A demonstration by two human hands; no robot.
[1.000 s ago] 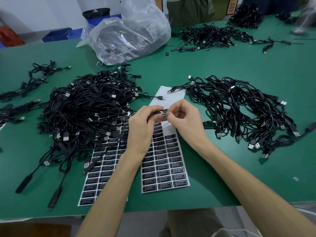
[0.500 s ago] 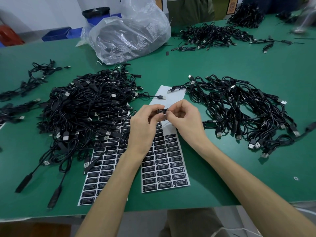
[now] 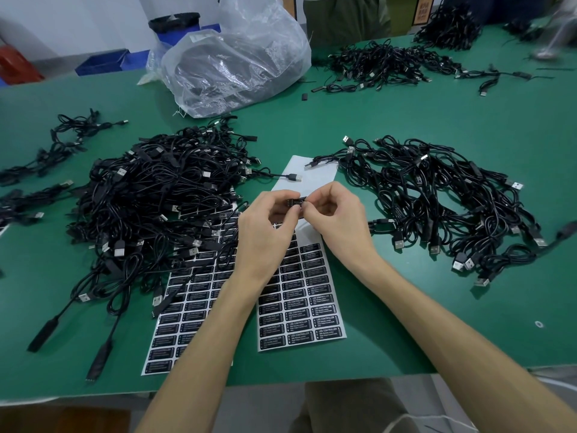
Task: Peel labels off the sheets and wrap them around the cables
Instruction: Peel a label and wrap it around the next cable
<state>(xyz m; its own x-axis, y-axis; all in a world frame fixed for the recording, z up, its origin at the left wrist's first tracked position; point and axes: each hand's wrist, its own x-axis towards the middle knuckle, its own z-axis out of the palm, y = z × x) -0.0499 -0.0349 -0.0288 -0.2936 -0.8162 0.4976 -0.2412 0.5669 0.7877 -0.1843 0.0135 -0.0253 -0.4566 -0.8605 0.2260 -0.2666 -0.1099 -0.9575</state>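
At the near edge of the green table (image 3: 452,332) two sheets lie side by side. The left label sheet (image 3: 187,310) is full of black labels, and its far part is covered by cables. The right label sheet (image 3: 303,310) has labels on its near part, while its far part is bare white backing.

Both forearms come in over the near edge and cross these sheets. Above the middle of the right sheet the left hand (image 3: 265,232) and the right hand (image 3: 340,223) meet. Their fingers are curled, and each hand pinches one end of a small black cable part (image 3: 295,201) between thumb and fingertips. I cannot tell if a label is already on it.

The left cable pile (image 3: 156,195), big and tangled, lies just beside the hands toward the left edge. The right cable pile (image 3: 437,207), looser, lies toward the right edge. Small cable bundles (image 3: 62,142) lie near the left edge.

Farther, a clear plastic bag (image 3: 237,60) with dark contents stands near the far edge, and the far cables (image 3: 374,64) spread toward the far right corner. Blue bins (image 3: 103,62) are behind the far edge
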